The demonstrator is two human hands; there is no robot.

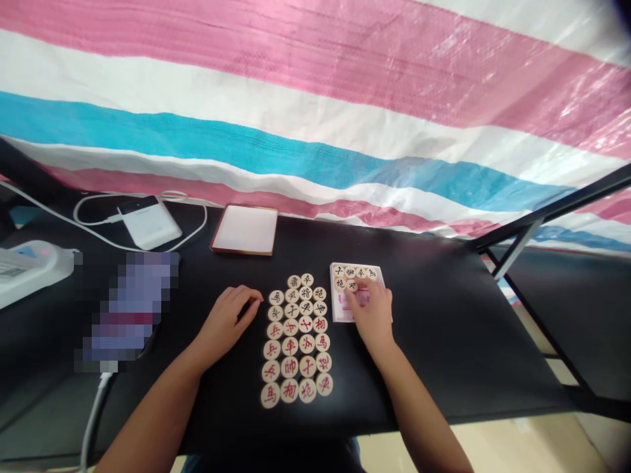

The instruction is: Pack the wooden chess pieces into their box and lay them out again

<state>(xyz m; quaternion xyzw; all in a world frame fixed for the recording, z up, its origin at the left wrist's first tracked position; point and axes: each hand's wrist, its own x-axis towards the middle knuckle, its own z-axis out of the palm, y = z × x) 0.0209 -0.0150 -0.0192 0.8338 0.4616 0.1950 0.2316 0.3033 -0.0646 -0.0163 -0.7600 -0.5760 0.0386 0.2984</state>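
Round wooden xiangqi pieces (pixel 290 346) lie in rough columns on the black desk, black characters in the far rows and red ones in the near rows. To their right is a shallow white box (pixel 337 310) with several black-character pieces in its far part. My right hand (pixel 371 309) reaches over this box, its fingertips on a xiangqi piece (pixel 351 285) in the second row and covering part of it. On the desk left of the columns rests my left hand (pixel 231 320), holding nothing, with thumb and forefinger apart and the forefinger's tip near the pieces.
A box lid (pixel 246 230) lies inside up at the back of the desk (pixel 444 328). Leftward are a white power bank (pixel 152 225) with a cable, a blurred phone (pixel 133 305) on a cable, and a white power strip (pixel 34 266). A striped sheet (pixel 296 112) hangs behind; metal bars (pixel 552 210) stand right.
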